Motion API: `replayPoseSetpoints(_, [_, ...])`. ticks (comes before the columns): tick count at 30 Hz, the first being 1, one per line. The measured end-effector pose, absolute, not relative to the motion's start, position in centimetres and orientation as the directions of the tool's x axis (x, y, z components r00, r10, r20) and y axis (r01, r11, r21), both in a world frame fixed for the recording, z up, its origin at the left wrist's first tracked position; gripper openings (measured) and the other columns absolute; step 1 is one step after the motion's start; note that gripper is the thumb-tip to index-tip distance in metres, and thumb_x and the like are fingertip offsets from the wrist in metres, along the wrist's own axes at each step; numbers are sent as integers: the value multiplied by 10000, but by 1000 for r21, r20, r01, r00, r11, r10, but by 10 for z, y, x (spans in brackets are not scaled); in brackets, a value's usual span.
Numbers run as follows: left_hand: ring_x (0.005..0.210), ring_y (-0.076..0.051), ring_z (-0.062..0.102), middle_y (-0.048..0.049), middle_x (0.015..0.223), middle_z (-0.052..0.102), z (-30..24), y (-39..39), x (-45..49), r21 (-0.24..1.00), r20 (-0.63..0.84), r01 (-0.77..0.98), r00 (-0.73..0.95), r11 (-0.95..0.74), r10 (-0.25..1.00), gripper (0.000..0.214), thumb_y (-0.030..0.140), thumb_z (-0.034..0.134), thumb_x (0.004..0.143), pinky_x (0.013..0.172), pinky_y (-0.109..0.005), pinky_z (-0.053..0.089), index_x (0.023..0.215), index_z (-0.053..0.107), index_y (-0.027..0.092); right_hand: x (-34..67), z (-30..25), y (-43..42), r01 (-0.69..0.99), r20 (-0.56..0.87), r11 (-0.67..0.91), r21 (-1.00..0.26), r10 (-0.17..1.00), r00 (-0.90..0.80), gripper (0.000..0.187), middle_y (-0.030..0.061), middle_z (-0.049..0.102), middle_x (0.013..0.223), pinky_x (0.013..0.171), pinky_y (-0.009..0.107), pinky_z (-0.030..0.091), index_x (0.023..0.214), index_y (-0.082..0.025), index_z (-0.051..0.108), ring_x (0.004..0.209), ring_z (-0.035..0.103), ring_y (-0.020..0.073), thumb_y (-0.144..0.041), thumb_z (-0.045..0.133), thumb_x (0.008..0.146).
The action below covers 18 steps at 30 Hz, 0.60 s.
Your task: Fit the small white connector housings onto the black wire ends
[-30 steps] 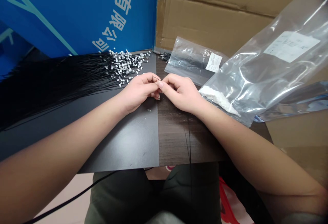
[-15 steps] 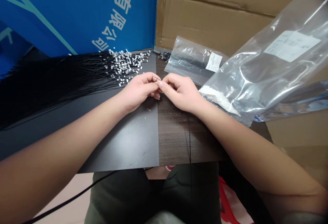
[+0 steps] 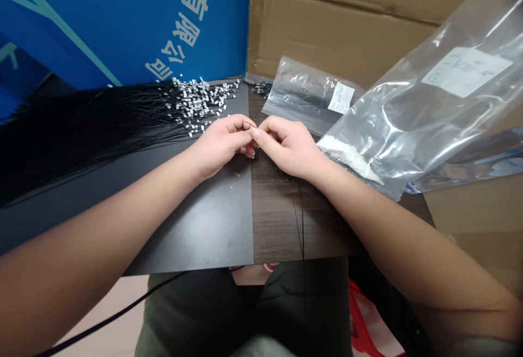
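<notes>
One thin wire (image 3: pixel 250 125) is slanting down rightward over the table (image 3: pixel 273 215) — left hand (image 3: pixel 220 144) and right hand (image 3: pixel 293 147), angling inward, are pinching it, nearly closed, where they meet.

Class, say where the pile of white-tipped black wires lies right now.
In the head view, the black wires lie on the left, in front of the blue panel, their white tips just beyond the left hand.

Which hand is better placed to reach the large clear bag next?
Probably the right hand: it sits nearer the large clear bag; the left hand is closer to the white-tipped wires.
</notes>
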<state>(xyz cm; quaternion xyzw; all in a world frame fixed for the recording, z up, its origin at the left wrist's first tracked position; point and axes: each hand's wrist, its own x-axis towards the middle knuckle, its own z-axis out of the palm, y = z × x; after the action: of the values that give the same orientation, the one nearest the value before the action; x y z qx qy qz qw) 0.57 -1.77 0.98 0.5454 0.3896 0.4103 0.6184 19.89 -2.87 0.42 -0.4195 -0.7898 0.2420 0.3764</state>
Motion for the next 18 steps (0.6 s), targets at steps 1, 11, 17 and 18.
replayPoseSetpoints(1, [647,-124,649,-9,743,685,10,-18,6,994,-33,-83,359,68,933,91,79,703,810,677,-257,540,842,688,163,199,4,-29,484,390,529,-697,846,-364,522,-7,634,719,651,305,368,833,-224,659,652,486,153,-686,589,1066])
replayPoseSetpoints(11, [630,-122,652,-4,732,680,10,-17,6,995,-26,-79,356,58,934,100,62,691,800,657,-251,534,837,689,155,199,5,-29,494,386,527,-692,848,-363,528,-8,624,713,653,305,365,825,-224,649,658,492,152,-691,594,1064])
replayPoseSetpoints(17, [633,-126,648,-5,723,677,10,-18,6,996,-25,-70,356,53,934,98,77,710,788,650,-252,533,833,689,161,198,6,-29,501,378,522,-690,850,-366,552,-14,616,695,654,309,365,818,-225,640,638,471,149,-719,582,1057])
replayPoseSetpoints(18, [634,-126,646,-4,720,675,10,-18,6,996,-23,-67,357,51,934,96,82,714,786,650,-252,533,829,687,163,198,6,-29,501,378,521,-691,851,-364,553,-16,612,689,651,309,364,816,-225,638,634,468,148,-721,583,1056])
